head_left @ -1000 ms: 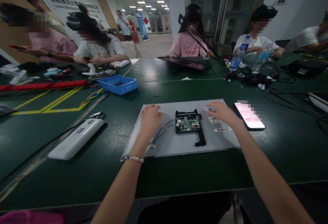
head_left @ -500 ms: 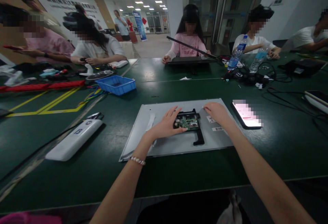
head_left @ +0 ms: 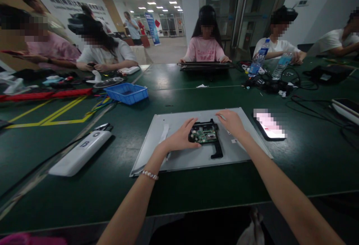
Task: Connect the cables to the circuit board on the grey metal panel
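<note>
A white-grey rectangular panel [head_left: 190, 161] lies flat on the table before me. On it rests a black plastic bracket [head_left: 217, 150] carrying a green circuit board [head_left: 203, 135]. My left hand [head_left: 181, 137] is at the bracket's left side, thumb and fingers spread around the board's left edge. Just beyond the bracket's upper right corner, my right hand [head_left: 232, 123] is closed with its fingertips together. Whatever may be between those fingertips is too small to make out. Pale labels [head_left: 234, 140] show on the panel beside my right wrist, and a white strip [head_left: 164, 133] lies on its left part.
A lit phone [head_left: 269, 124] lies right of the panel, a white power bank [head_left: 81, 153] with a cable to the left. Farther off are a blue bin [head_left: 127, 93], water bottles [head_left: 258, 58] and tangled cables. Across the table, a person in pink [head_left: 207, 47] holds a dark panel.
My right hand has moved left, closer to the bracket's upper right corner. My left hand stays almost in place. Across the table, the person has lowered a long dark bar onto their panel.
</note>
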Demonstrator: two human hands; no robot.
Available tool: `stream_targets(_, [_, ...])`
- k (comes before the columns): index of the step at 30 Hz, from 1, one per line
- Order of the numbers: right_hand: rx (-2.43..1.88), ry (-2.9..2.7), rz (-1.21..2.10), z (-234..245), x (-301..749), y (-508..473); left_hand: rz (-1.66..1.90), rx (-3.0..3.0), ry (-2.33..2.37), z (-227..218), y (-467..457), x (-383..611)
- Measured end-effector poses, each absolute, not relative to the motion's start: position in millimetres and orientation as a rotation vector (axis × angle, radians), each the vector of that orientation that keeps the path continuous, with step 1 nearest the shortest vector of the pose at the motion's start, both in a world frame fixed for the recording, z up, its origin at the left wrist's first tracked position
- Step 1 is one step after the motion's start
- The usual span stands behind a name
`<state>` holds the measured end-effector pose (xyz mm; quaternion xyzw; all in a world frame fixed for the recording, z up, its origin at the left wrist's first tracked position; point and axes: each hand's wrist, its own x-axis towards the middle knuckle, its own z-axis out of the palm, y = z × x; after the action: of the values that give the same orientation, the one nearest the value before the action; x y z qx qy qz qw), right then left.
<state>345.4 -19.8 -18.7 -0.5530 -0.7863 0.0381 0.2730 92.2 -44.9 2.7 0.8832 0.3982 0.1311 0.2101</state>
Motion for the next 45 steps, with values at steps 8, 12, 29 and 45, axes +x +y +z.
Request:
stream_targets(8, [-1.430,-2.366,0.084,-6.9,301.3,-14.0,0.382,2.463,1.098,0.3,-44.8,91.6])
stream_targets(12, [-1.434,-2.397,0.050,-4.1,286.5,-10.2,0.386,2.465,1.124,-0.9,-45.0,90.8])
stream_targets(29, [-1.443,-2.423,0.180,-10.3,271.5,-9.3,0.371,2.437,1.145,-7.0,-45.0,87.4])
stream_targets(45, [-1.303,-2.265,0.302,-2.7,291.9,-1.3,0.349,2.389,1.135,-4.9,-46.2,87.9])
